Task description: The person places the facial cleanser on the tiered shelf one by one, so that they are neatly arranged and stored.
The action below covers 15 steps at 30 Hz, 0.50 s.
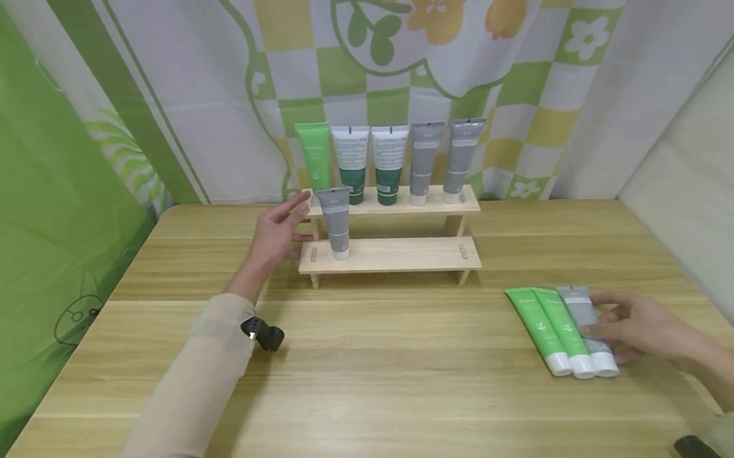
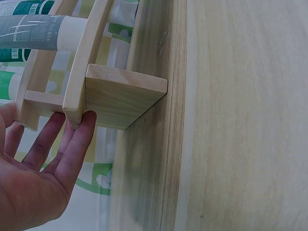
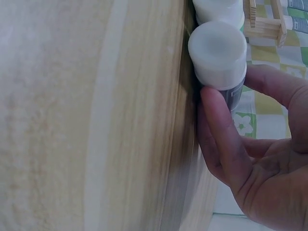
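A two-tier wooden stand (image 1: 399,255) holds upright tubes. On its upper tier are a green tube (image 1: 317,155), two white-and-dark-green tubes (image 1: 352,162) and two grey tubes (image 1: 424,160); a single grey tube (image 1: 337,220) occupies the lower tier's left end. My left hand (image 1: 275,232) touches the stand's left end with fingers extended, as the left wrist view also shows. At right, two green tubes (image 1: 540,327) lie side by side on the table with another grey tube (image 1: 579,311). My right hand (image 1: 646,328) holds this grey tube between thumb and fingers, near its white cap (image 3: 219,53).
The wooden table (image 1: 375,381) carries the stand near its back edge. Behind hangs a patterned curtain (image 1: 296,67), with a green cloth (image 1: 15,171) at left and a pale wall (image 1: 703,114) at right. A thin black cable (image 1: 75,313) hangs beyond the left edge.
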{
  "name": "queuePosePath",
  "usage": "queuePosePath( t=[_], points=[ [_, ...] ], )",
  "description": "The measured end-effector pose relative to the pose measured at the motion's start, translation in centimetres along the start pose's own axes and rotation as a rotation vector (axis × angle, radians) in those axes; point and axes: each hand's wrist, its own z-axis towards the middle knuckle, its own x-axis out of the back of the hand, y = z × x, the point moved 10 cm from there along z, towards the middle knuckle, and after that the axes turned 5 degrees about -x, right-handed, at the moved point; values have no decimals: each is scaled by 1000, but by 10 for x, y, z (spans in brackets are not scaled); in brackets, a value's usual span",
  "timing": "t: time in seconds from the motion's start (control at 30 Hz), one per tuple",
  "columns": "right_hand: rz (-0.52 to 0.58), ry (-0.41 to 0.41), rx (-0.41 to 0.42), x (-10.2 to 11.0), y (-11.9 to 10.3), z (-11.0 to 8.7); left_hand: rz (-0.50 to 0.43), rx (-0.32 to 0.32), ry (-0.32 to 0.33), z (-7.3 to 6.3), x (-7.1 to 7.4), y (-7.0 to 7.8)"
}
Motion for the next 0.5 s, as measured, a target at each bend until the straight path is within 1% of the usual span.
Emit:
queuePosePath(
  t=[0.3,0.5],
  points=[
    [-5,10,15,4,-3,-3,15,2,-1,0,-1,0],
    [15,10,62,6,-19,-6,19,5,3,0,0,1]
  ],
)
